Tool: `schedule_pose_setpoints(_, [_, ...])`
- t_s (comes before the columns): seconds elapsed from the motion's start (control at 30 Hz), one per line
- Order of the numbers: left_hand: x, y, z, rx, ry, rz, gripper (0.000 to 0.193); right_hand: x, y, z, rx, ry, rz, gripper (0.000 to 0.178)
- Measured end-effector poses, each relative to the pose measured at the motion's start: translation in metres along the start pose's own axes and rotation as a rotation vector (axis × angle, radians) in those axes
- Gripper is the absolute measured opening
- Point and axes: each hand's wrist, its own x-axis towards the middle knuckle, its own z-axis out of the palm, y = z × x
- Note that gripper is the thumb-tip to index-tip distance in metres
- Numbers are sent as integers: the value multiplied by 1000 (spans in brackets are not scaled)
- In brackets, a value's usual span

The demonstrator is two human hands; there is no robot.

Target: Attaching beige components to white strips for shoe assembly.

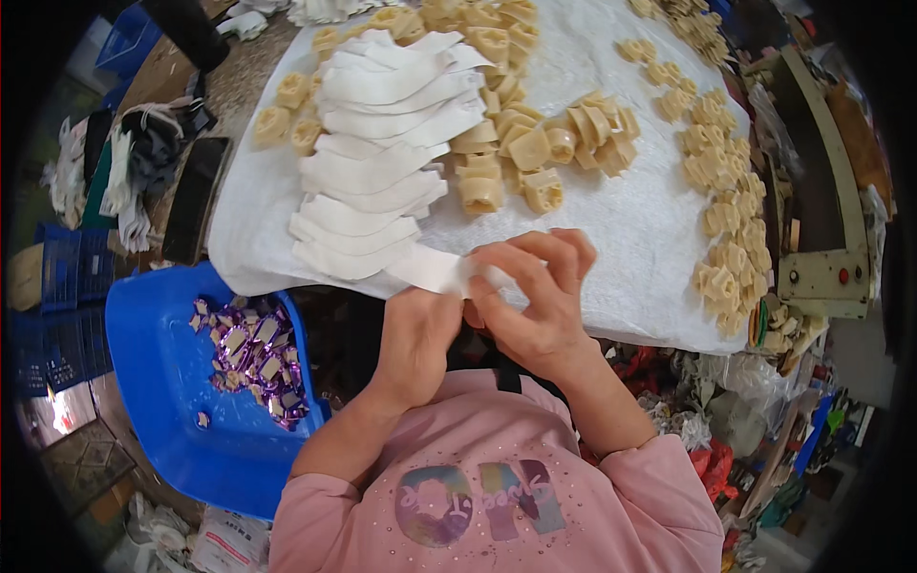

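Note:
Close to the table's front edge, my two hands meet at a white strip (428,268). My left hand (417,336) is closed at the strip's lower edge, its fingertips turned under and mostly hidden. The thumb and fingers of my right hand (531,298) pinch the strip's right end, which is blurred; whether something small lies under it there, I cannot make out. Just beyond, many overlapping white strips (377,181) form a long fanned stack. Beige ring-shaped pieces (480,183) are heaped to the right of the stack and behind it.
White sheeting (611,239) covers the table. More beige pieces (731,205) line its right edge. A blue bin (158,401) with shiny purple pieces (256,355) stands at the lower left. A dark phone (196,196) lies left of the sheeting; a metal machine frame (826,277) stands right.

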Motion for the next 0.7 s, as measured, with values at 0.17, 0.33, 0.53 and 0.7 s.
schedule_pose_setpoints(0.17, [16, -4, 23, -445, 151, -251, 37, -26, 47, -13, 200, -17, 306, 32])
schedule_pose_setpoints(0.33, [21, -10, 29, -614, 147, -260, 38, -13, 75, 8, 64, 43, 653, 34])
schedule_pose_setpoints(0.53, [23, -5, 31, -671, 179, -297, 36, -18, 76, 10, 134, -143, 770, 34])
schedule_pose_setpoints(0.7, [23, -1, 28, -768, 180, -320, 37, -48, 76, -1, 196, -13, 702, 33])
